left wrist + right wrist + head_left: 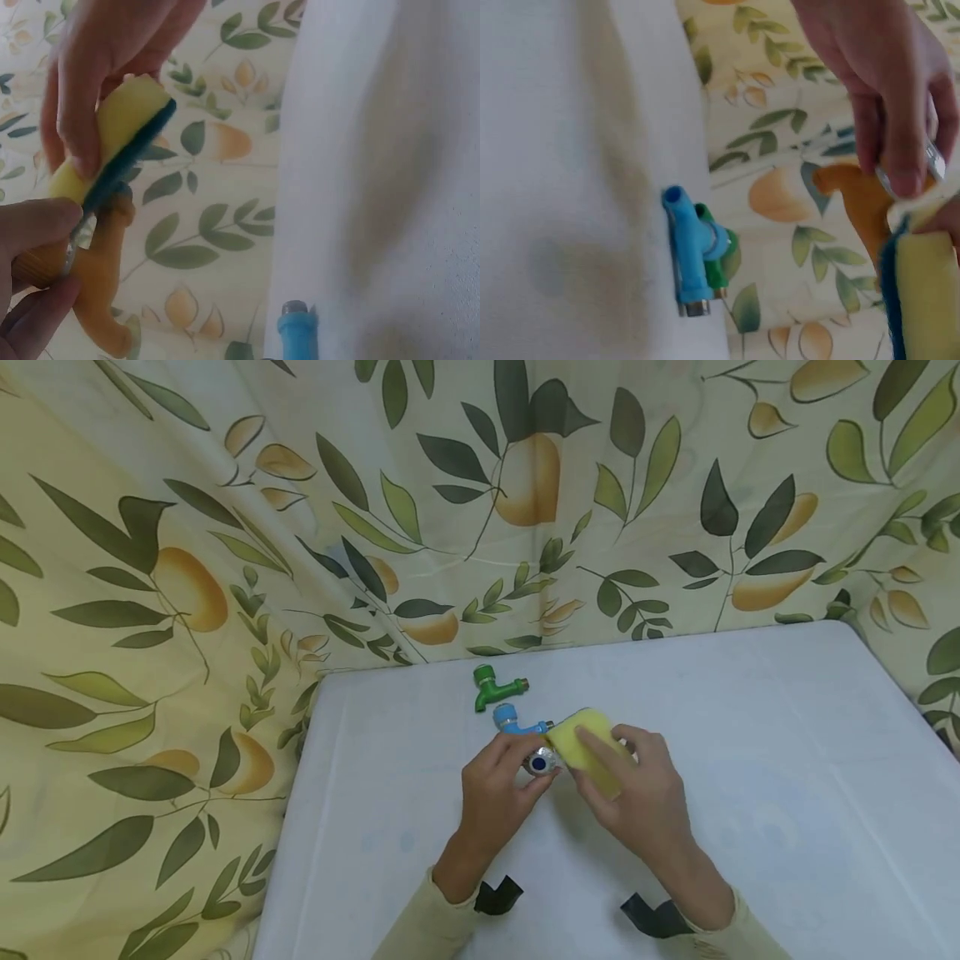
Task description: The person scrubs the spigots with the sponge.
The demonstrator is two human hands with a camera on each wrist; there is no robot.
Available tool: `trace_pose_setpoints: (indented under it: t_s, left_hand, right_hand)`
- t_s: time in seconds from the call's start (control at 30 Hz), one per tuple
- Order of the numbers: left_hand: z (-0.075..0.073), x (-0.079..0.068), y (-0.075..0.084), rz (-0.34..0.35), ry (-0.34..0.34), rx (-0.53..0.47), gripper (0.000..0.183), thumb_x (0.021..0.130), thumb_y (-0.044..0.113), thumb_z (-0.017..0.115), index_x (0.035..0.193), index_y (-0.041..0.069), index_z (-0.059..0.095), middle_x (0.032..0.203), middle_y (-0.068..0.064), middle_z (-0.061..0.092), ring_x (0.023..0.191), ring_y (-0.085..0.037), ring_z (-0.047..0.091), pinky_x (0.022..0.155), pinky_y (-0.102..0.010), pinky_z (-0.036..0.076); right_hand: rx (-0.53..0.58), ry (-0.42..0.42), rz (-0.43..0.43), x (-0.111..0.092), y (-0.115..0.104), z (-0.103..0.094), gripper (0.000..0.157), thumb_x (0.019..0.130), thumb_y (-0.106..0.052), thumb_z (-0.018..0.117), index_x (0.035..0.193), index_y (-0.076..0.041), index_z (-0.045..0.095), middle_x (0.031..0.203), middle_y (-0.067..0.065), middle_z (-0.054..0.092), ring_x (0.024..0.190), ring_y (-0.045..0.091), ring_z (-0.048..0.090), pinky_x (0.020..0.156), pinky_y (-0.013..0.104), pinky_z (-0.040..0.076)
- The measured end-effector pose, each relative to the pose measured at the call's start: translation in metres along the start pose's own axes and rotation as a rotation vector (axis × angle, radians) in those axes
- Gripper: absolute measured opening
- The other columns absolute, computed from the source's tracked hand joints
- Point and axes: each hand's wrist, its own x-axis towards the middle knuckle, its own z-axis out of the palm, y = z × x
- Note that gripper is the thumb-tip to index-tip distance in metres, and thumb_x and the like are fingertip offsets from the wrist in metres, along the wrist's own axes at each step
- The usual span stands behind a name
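My left hand [491, 793] grips an orange tap [103, 281] by its round silver handle [540, 762], which has a dark blue centre. In my right hand [645, 797] is a yellow sponge [592, 743], pinched between thumb and fingers. Its dark blue-green scouring side [135, 150] faces the orange tap and lies against or very near it; the exact contact is hard to tell. Just beyond my hands, a blue tap [516, 718] lies on the white table, and a green tap [495, 689] lies behind it. Most of the orange tap is hidden in the head view.
The white-covered table [787, 760] spreads out on both sides of my hands. Behind and to the left hangs a curtain [420, 527] printed with leaves and fruit, close to the table's far edge. Black bands [498, 895] show at both wrists.
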Motion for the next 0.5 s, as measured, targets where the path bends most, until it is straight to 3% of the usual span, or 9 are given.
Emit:
trace_pose_setpoints:
  t_s: [0.17, 0.5]
  left_hand:
    - [0.000, 0.001, 0.000, 0.113, 0.015, 0.098, 0.028, 0.077, 0.012, 0.089, 0.101, 0.007, 0.075, 0.101, -0.005, 0.071, 0.094, -0.016, 0.073, 0.084, -0.018, 0.059]
    - [0.000, -0.001, 0.003, 0.236, -0.009, 0.178, 0.026, 0.077, 0.013, 0.090, 0.102, 0.011, 0.081, 0.103, -0.004, 0.074, 0.088, -0.014, 0.070, 0.083, -0.015, 0.057]
  right_hand:
    - [-0.008, -0.049, -0.016, 0.009, 0.003, -0.005, 0.046, 0.081, -0.027, 0.074, 0.126, -0.014, 0.073, 0.110, 0.025, 0.062, 0.088, 0.037, 0.054, 0.060, 0.044, 0.049]
    - [-0.041, -0.121, -0.021, 0.021, 0.003, -0.011, 0.042, 0.083, -0.024, 0.075, 0.124, -0.016, 0.075, 0.108, 0.026, 0.064, 0.087, 0.043, 0.055, 0.064, 0.046, 0.045]
